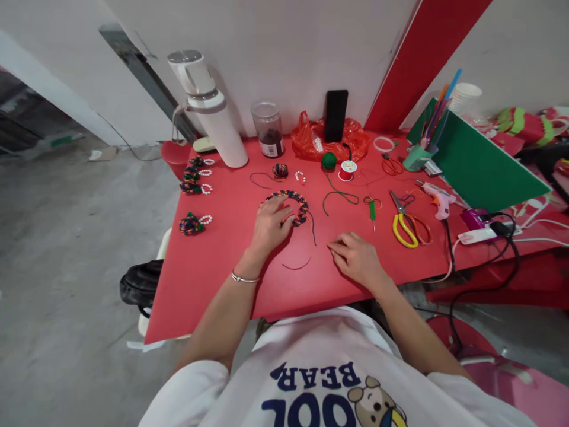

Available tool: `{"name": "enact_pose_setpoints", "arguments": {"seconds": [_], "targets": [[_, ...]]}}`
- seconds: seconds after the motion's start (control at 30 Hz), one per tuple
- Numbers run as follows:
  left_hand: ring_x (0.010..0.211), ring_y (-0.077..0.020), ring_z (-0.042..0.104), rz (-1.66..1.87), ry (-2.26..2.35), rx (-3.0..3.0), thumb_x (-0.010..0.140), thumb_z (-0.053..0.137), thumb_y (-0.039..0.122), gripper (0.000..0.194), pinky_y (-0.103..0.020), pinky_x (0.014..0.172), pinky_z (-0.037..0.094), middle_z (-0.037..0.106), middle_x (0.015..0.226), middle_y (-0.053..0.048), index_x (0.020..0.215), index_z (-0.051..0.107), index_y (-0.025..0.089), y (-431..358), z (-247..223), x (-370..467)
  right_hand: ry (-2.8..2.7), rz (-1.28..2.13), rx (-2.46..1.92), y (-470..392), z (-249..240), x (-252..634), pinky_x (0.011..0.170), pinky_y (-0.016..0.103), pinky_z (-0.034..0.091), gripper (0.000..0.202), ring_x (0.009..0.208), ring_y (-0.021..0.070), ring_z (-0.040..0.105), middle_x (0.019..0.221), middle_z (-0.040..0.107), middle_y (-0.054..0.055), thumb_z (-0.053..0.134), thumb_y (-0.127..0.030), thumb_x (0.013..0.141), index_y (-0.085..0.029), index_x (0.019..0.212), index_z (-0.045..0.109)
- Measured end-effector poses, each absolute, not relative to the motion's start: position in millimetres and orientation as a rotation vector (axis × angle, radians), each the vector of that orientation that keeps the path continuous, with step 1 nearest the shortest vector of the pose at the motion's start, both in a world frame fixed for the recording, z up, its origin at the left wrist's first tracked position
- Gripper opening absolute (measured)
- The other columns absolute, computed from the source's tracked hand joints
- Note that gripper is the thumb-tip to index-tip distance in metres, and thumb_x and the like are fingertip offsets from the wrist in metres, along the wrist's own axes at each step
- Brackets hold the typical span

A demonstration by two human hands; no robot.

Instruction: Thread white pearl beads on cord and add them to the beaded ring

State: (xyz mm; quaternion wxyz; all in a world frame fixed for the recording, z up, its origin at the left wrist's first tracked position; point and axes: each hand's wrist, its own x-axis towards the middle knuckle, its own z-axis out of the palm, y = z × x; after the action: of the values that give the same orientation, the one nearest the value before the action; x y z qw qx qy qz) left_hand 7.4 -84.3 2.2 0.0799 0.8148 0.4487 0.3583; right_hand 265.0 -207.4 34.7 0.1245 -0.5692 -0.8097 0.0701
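Note:
A braided ring of multicoloured yarn point(302, 204) lies on the red table, its loose yarn tails trailing toward me. My left hand point(271, 225) rests over the ring's left side, fingers and thumb curled around it. To the right, my right hand point(355, 259) is low over the table with its fingers drawn together; anything between the fingertips is too small to make out. A short dark piece of yarn point(297, 268) lies between my hands, near the front edge. Beyond the ring sit a small multicoloured yarn ball point(280, 171) and a loop of white beads point(300, 177).
Several yarn bundles with bead loops point(191, 224) line the table's left side. A white flask point(222, 130), a jar point(268, 130) and a phone point(335, 115) stand behind. Rightward are green yarn point(329, 161), a thread spool point(347, 171), yellow-handled pliers point(403, 228) and a glue gun point(439, 198).

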Motion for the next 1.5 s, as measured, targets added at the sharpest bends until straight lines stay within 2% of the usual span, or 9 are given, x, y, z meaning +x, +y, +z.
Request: {"name": "enact_pose_setpoints", "arguments": {"seconds": [0.07, 0.2, 0.43, 0.6, 0.8, 1.07, 1.3, 1.5], "targets": [[0.133, -0.0302, 0.059, 1.080, 1.322, 2.437, 0.096, 0.058, 0.036, 0.024, -0.055, 0.112, 0.046, 0.067, 0.139, -0.010, 0.102, 0.079, 0.025, -85, 2, 10, -2.432, 0.120, -1.685, -217, 35, 263, 0.073, 0.031, 0.042, 0.033, 0.102, 0.0226, 0.059, 0.113, 0.071, 0.010, 0.049, -0.026, 0.103, -0.024, 0.122, 0.076], [0.133, -0.0312, 0.059, 1.067, 1.313, 2.423, 0.095, 0.058, 0.036, 0.024, -0.057, 0.112, 0.046, 0.068, 0.139, -0.010, 0.102, 0.079, 0.026, -85, 2, 11, -2.496, 0.005, -1.740, -213, 37, 258, 0.071, 0.033, 0.040, 0.037, 0.098, 0.0240, 0.056, 0.108, 0.070, 0.012, 0.047, -0.026, 0.104, -0.023, 0.130, 0.072], [0.135, -0.0312, 0.058, 1.077, 1.360, 2.407, 0.095, 0.058, 0.035, 0.024, -0.058, 0.114, 0.045, 0.066, 0.142, -0.009, 0.102, 0.079, 0.026, -84, 2, 9, -2.522, 0.019, -1.699, -211, 38, 259, 0.072, 0.035, 0.040, 0.034, 0.097, 0.0247, 0.055, 0.102, 0.070, 0.011, 0.047, -0.024, 0.102, -0.021, 0.121, 0.075], [0.132, -0.0294, 0.061, 1.067, 1.350, 2.427, 0.095, 0.057, 0.035, 0.024, -0.054, 0.112, 0.047, 0.069, 0.137, -0.009, 0.098, 0.079, 0.026, -85, 3, 11, -2.552, 0.016, -1.675, -211, 39, 262, 0.071, 0.034, 0.039, 0.034, 0.096, 0.0243, 0.055, 0.102, 0.070, 0.011, 0.047, -0.024, 0.102, -0.022, 0.121, 0.075], [0.134, -0.0310, 0.059, 1.069, 1.353, 2.424, 0.096, 0.058, 0.036, 0.024, -0.056, 0.113, 0.046, 0.067, 0.141, -0.009, 0.101, 0.079, 0.025, -85, 1, 10, -2.520, -0.034, -1.743, -216, 40, 270, 0.071, 0.035, 0.039, 0.035, 0.097, 0.0245, 0.055, 0.106, 0.071, 0.010, 0.047, -0.027, 0.103, -0.024, 0.124, 0.074], [0.133, -0.0311, 0.059, 1.098, 1.322, 2.430, 0.096, 0.059, 0.035, 0.024, -0.056, 0.113, 0.046, 0.067, 0.139, -0.011, 0.102, 0.079, 0.024, -84, -2, 11, -2.467, -0.021, -1.771, -216, 37, 268, 0.071, 0.034, 0.038, 0.033, 0.096, 0.0234, 0.055, 0.103, 0.071, 0.010, 0.048, -0.024, 0.103, -0.022, 0.119, 0.076], [0.131, -0.0313, 0.061, 1.108, 1.326, 2.446, 0.096, 0.060, 0.034, 0.023, -0.056, 0.110, 0.049, 0.069, 0.136, -0.011, 0.101, 0.079, 0.024, -83, -4, 11, -2.426, -0.067, -1.791, -225, 33, 281, 0.073, 0.034, 0.037, 0.031, 0.096, 0.0220, 0.054, 0.101, 0.071, 0.008, 0.052, -0.025, 0.102, -0.022, 0.121, 0.077], [0.129, -0.0302, 0.062, 1.158, 1.279, 2.461, 0.095, 0.062, 0.032, 0.021, -0.054, 0.110, 0.050, 0.070, 0.134, -0.012, 0.101, 0.079, 0.023, -83, -7, 13, -2.322, -0.101, -1.977, -216, 35, 289, 0.071, 0.034, 0.034, 0.035, 0.098, 0.0239, 0.053, 0.100, 0.068, 0.009, 0.051, -0.026, 0.102, -0.024, 0.129, 0.074]]}}
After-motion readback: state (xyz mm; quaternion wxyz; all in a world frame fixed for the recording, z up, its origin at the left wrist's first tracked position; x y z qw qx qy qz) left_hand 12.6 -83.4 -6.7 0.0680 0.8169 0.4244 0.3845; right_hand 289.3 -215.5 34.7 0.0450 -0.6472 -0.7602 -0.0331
